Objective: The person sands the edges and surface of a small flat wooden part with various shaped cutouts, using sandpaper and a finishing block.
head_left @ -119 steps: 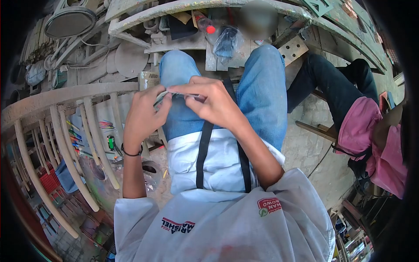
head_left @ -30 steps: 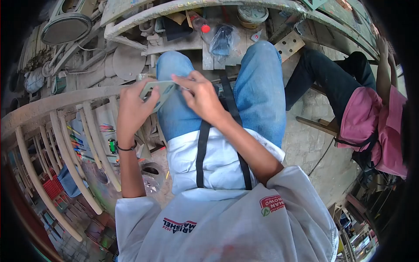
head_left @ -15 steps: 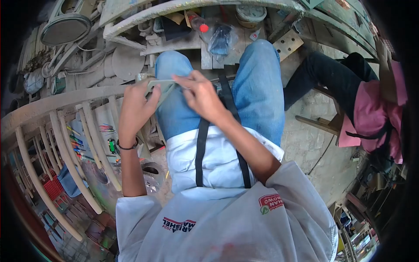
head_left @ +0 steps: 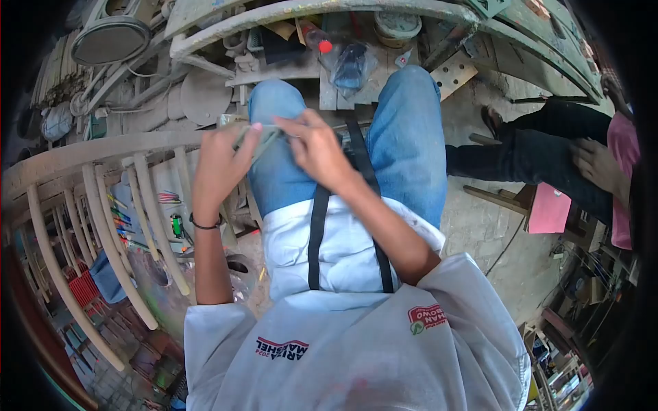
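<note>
Over the left thigh of my blue jeans, my left hand (head_left: 225, 159) grips a thin, flat, pale grey-green piece (head_left: 266, 141) with its thumb lying along it. A black band circles that wrist. From the other side, my right hand (head_left: 317, 152) reaches across with curled fingers, its index fingertip and thumb right at the piece's far corner. What lies inside the curled right fingers is hidden, and I cannot tell whether they hold anything besides the piece's corner. A white apron (head_left: 284, 246) with dark straps covers my lap.
A pale slatted wooden frame (head_left: 89, 161) stands close by my left arm. Ahead, a low bench holds a bottle with a red cap (head_left: 324, 46), a plastic bag (head_left: 352, 70) and a lidded bucket (head_left: 397, 29). To the right sits another person in dark trousers (head_left: 528, 152), beside a pink panel (head_left: 548, 207).
My left thumb has shifted along the piece towards my right fingers, and the piece is tilted slightly differently. The person at right has moved a leg and now rests a hand on it.
</note>
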Demonstrator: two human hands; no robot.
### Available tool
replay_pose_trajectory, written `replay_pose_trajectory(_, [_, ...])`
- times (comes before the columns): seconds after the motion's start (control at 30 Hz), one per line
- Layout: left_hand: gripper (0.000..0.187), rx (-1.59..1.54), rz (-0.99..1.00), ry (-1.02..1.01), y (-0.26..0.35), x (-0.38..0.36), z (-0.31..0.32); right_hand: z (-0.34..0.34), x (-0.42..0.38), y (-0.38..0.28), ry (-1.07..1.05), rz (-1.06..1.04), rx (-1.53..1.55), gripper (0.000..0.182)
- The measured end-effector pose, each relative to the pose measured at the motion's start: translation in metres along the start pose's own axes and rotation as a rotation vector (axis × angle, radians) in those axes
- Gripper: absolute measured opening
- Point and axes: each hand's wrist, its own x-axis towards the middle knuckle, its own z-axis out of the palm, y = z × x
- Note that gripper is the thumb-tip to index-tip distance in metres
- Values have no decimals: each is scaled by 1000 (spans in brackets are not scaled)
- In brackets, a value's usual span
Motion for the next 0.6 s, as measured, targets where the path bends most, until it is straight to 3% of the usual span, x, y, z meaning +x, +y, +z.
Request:
replay_pose_trajectory(0.03, [26, 14, 14, 12, 2, 1, -3, 5, 1, 28, -46, 43, -223, 47])
replay_pose_trajectory(0.07, [27, 18, -23, 19, 6, -2, -5, -3, 5, 38, -130, 154, -127, 46])
replay_pose_trajectory(0.13, [27, 12, -187, -17, 15, -8, -13, -24, 15, 9, -22, 115, -28, 42])
replay_pose_trajectory(0.2, [25, -54, -134, 105, 20, -18, -20, -34, 22, -1, -16, 97, 76, 40])
replay_pose_trajectory(0.27, [22, -174, -77, 227, 19, -24, -27, -34, 23, 0, -51, 375, 782, 40])
replay_pose_trajectory(0.37, [22, -195, 12, 298, 31, -26, -16, -41, 22, -11, -167, 517, 1031, 42])
replay_pose_trajectory(0.4, [21, -189, -105, 269, 27, -29, -11, -40, 22, -12, -173, 510, 1035, 42])
replay_pose_trajectory(0.43, [21, -183, -101, 272, 19, -33, -11, -38, 21, -12, -116, 471, 965, 42])
replay_pose_trajectory(0.5, [21, -207, -113, -21, 10, -32, -17, -38, 21, -9, -30, 434, 889, 41])
replay_pose_trajectory(0.53, [22, -194, -156, -132, 11, -31, -22, -37, 20, -9, -26, 313, 776, 41])
replay_pose_trajectory(0.6, [23, -207, -180, -178, 20, -27, -26, -47, 19, -34, -49, 176, 508, 41])
